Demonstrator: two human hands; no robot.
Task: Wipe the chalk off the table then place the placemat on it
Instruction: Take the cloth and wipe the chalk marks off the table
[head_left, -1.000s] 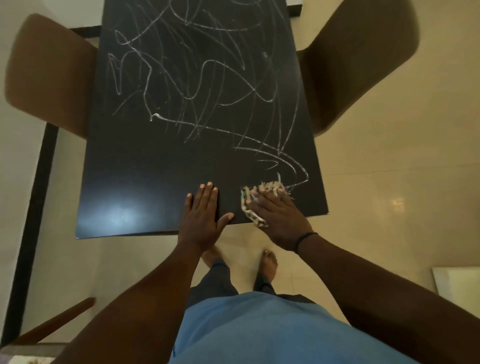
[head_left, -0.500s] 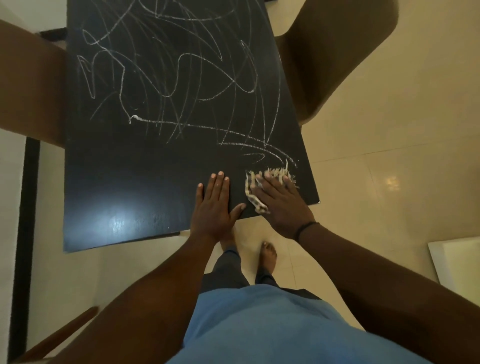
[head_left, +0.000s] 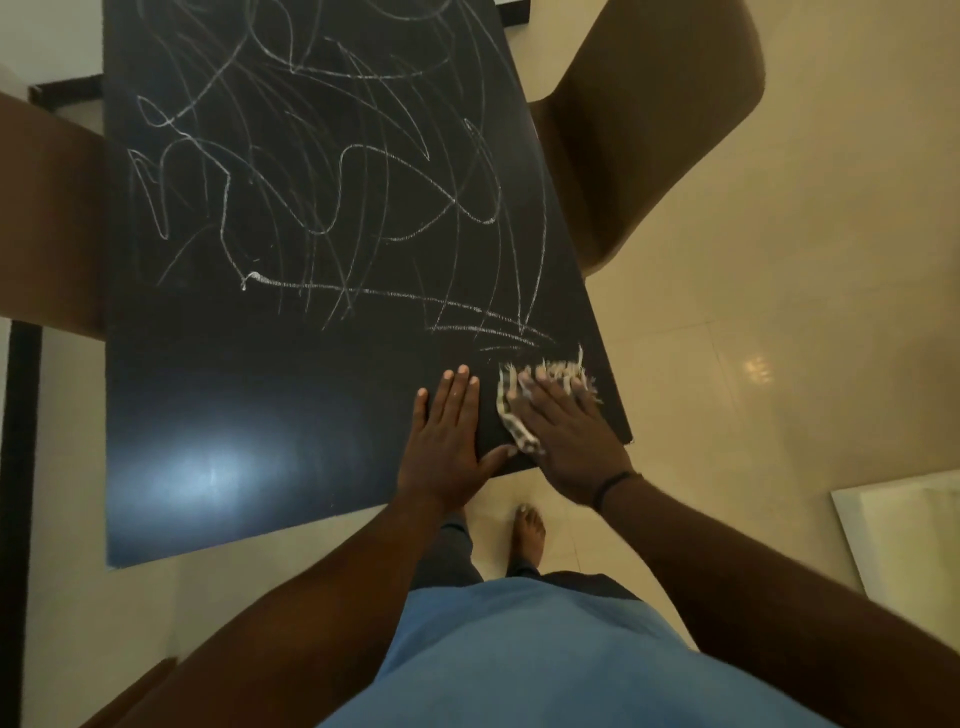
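- Table (head_left: 249, 415): I judge the black top rigid and heavy; chalk scribbles (head_left: 322, 208) cover its far part, the far edge cut off.
- Cloth (head_left: 511, 415), near right corner: looks soft and light; my flat right hand (head_left: 566, 436) presses it, covering its middle.
- Left hand (head_left: 447, 441): flat on the tabletop beside it.
- Placemat: I can't identify it; a white edge (head_left: 904, 545) right is unclear.

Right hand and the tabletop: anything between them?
Yes. A fringed cloth lies under the right hand, pressed flat against the table. Head view shows it.

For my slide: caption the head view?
Right hand presses cloth on chalk-scribbled table, left hand flat beside.
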